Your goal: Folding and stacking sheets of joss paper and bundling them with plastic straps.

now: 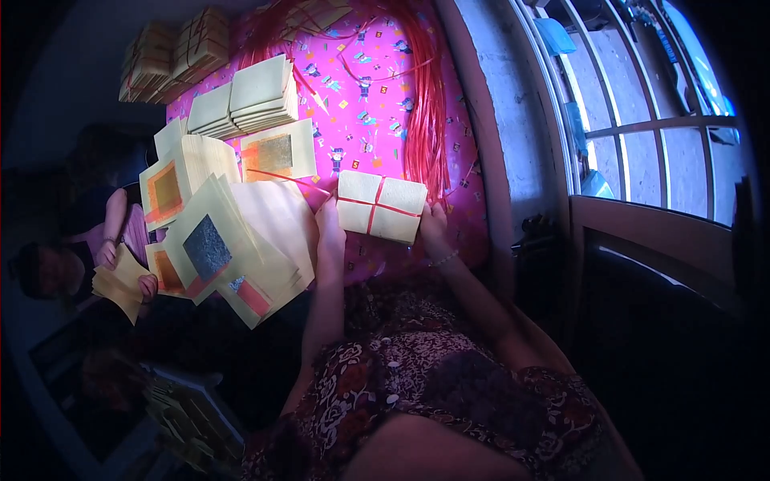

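In front of me I hold a bundle of cream paper (393, 220) tied crosswise with red plastic ribbon (375, 205). My left hand (330, 216) grips its left edge, and my right hand (434, 224) closes on its right edge; the fingers are partly hidden behind the paper. A loose red strand (285, 177) stretches leftward from beside my left hand, over the sheets. Left of that hand, loose cream sheets (277, 212) lie fanned out, some bearing square patches of orange or dark grey.
Folded paper stacks (261, 88) stand on the pink patterned tablecloth (365, 104). Tied bundles (200, 36) are piled at the far left. Long red ribbons (425, 128) hang along the table's right side. At left another person (116, 216) handles paper sheets (124, 282). A barred window (634, 120) is at right.
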A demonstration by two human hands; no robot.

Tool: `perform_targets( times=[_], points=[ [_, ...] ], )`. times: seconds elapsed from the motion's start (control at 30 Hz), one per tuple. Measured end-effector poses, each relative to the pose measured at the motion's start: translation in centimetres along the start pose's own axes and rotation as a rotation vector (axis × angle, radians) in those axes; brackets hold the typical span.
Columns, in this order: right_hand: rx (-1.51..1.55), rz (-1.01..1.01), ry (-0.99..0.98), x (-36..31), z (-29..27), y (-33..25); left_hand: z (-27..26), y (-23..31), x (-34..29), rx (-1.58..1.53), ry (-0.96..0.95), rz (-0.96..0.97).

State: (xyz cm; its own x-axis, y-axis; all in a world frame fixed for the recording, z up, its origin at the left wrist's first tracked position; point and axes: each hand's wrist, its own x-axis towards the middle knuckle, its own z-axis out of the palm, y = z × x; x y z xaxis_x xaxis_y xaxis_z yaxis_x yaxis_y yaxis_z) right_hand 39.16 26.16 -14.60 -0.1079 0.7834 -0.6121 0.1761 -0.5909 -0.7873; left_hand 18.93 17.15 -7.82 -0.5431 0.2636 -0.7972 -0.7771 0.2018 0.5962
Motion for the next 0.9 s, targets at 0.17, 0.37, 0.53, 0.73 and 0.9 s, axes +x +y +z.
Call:
perform_targets(
  times=[0.17,0.37,0.53,0.73,0.9],
  points=[
    [0.257,0.087,-0.016,-3.2,1.6,-4.3,-0.1,-0.5,-1.6,0.067,0.096,0.124],
    [0.368,-0.194,-0.207,-0.4,-1.5,-6.3,1.7,0.9,-5.5,-0.171,-0.069,0.266],
    [0.293,-0.38,-0.384,-1.2,-2.4,-13.7,2.4,1.7,-6.2,-0.31,-0.149,0.323],
    [0.172,-0.566,-0.507,-1.1,-4.2,-16.0,2.6,2.4,-6.6,-0.332,-0.312,0.46],
    [0.419,-0.346,-0.582,0.6,-4.8,-16.0,2.6,2.3,-7.5,-0.237,-0.401,0.556]
  ],
)
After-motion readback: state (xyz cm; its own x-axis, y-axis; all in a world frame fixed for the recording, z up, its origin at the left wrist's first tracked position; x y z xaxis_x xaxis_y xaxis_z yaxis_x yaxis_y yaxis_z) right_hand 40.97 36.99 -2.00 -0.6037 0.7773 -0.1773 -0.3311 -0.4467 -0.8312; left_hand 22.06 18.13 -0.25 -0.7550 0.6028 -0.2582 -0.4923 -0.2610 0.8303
